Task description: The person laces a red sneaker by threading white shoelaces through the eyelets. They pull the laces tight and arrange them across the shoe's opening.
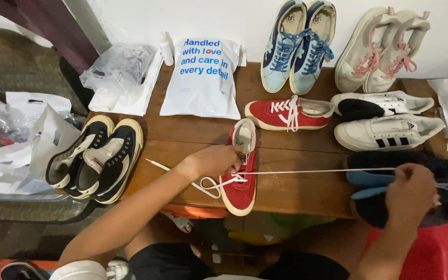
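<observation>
So the left hand (214, 161) is pressed down on a red sneaker (241, 168) near the front edge of the wooden table (296, 194), fingers pinching at the eyelets where the white lace (317, 171) comes out. The right hand (413, 191) is way out at 3 o'clock from the shoe, clenched around that lace and holding it taut in a straight line. The matching red shoe (289, 114) lies on its side at about 1 o'clock. A black pair (95, 158) sits at 9 o'clock, a white mailer bag (201, 78) at 11, blue sneakers (299, 44) at 12, and dark blue slip-ons (397, 179) under the right hand.
</observation>
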